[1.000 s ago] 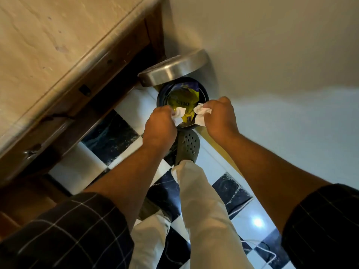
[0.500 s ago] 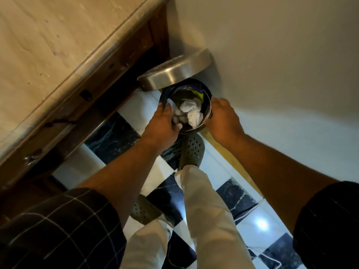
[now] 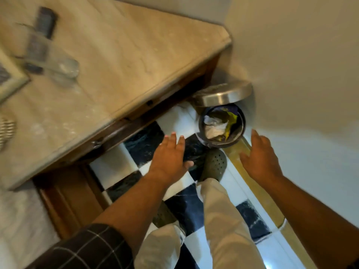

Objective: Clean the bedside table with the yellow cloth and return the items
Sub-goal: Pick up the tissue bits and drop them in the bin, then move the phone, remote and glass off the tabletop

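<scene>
Both hands are empty. My left hand (image 3: 171, 158) hangs flat and spread over the checkered floor (image 3: 136, 152), fingers apart, nothing in it. My right hand (image 3: 260, 158) floats loose near the wall (image 3: 291, 65), fingers splayed too, just beside the pedal bin (image 3: 240, 131) without touching it. The bin's steel lid (image 3: 223, 94) stands tipped up, and inside I see crumpled white tissues (image 3: 213, 127) against something yellow (image 3: 231, 121), maybe packaging, the blur won't let me say. My shoe (image 3: 214, 164) sits at the bin's foot. The bedside table (image 3: 116, 55) spreads out to my left, its marble top carrying a blurred clear item (image 3: 50, 61) at the far corner.
</scene>
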The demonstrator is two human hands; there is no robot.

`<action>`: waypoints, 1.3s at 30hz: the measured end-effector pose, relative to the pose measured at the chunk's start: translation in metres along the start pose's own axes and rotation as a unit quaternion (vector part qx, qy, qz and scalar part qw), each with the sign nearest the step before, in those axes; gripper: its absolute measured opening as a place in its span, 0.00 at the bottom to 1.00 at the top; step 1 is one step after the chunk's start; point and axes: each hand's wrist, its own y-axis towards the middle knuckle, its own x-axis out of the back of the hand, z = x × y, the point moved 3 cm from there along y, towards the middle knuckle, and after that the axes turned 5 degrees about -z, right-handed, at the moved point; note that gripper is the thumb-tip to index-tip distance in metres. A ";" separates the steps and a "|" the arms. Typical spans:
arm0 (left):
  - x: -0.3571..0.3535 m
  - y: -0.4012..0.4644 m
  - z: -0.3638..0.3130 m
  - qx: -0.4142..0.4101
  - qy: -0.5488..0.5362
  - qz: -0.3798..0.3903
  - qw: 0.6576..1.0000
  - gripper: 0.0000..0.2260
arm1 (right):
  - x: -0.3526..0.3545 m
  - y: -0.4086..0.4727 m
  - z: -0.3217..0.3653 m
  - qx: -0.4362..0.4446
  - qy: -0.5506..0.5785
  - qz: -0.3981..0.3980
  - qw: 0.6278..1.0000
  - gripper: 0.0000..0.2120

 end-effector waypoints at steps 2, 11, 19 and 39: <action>0.014 -0.023 0.018 0.005 0.004 -0.039 0.999 0.39 | -0.001 -0.018 0.018 0.003 0.005 0.000 1.000 0.37; 0.048 -0.106 0.102 0.032 -0.001 -0.128 0.991 0.44 | 0.002 -0.058 0.111 0.104 -0.007 -0.015 0.994 0.38; 0.068 -0.097 0.109 0.030 -0.047 -0.185 0.981 0.44 | 0.015 -0.046 0.163 0.141 -0.059 -0.046 0.987 0.36; 0.160 -0.132 0.323 0.212 -0.108 -0.310 0.921 0.43 | -0.019 -0.059 0.411 0.313 0.016 -0.018 0.949 0.36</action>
